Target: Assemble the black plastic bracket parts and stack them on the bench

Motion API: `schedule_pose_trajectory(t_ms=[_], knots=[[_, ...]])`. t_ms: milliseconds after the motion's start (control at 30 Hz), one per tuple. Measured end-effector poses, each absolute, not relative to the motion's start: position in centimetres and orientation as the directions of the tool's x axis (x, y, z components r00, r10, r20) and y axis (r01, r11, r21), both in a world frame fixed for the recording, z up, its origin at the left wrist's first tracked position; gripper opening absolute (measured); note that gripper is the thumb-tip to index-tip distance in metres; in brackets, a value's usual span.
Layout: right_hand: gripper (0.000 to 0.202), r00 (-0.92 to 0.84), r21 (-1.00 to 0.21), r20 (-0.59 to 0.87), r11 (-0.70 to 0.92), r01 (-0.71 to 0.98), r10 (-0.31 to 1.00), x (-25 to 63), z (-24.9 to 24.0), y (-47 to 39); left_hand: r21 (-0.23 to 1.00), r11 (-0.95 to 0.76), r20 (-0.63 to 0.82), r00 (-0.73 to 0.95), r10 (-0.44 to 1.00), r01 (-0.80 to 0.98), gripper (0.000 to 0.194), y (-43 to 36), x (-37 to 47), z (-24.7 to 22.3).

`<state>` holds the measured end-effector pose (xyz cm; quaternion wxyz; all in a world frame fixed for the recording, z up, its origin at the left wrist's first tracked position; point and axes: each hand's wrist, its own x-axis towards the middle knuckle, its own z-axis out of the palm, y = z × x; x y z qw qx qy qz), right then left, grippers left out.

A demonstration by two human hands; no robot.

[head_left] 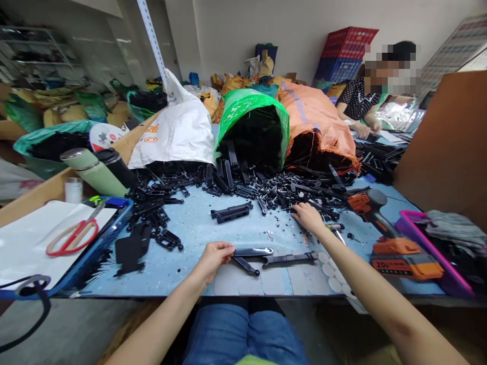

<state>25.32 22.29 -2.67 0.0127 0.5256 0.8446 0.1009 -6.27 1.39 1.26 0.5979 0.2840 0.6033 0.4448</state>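
My left hand (213, 259) pinches the left end of a flat black plastic bar (253, 252) low over the blue tabletop. Under that bar lies a short black arm (247, 266), with a longer black piece (289, 259) to its right. Further right and forward, my right hand (307, 218) reaches to the edge of a pile of screws and small parts (279, 190); its fingers are bent downward, and what they hold, if anything, is too small to make out. Left of the pile sits a pair of black pieces (232, 212).
An orange and black power drill (403, 258) lies at right beside a pink basket (413, 238). White, green (251, 101) and orange sacks of black parts line the back. Red scissors (74, 235) and bottles are at left. A person (359, 104) works at back right.
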Motion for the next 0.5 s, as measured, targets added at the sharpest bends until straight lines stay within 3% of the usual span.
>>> schedule_pose_trajectory(t_ms=[167,333,500], knots=[[0.020,-0.445,0.147,0.169,0.424,0.894,0.879,24.9,-2.3,21.6,0.912,0.395,-0.410,-0.258,0.875,-0.109,0.041,1.3,-6.4,1.2],[0.020,-0.428,-0.165,0.223,0.467,0.869,0.876,24.2,-2.1,19.5,0.881,0.458,-0.473,-0.210,0.856,-0.118,0.045,0.6,-5.4,0.7],[0.029,-0.456,-0.354,0.283,0.534,0.768,0.844,23.7,-3.1,16.3,0.924,0.325,-0.382,-0.473,0.794,-0.200,0.056,-1.8,-3.2,-1.3]])
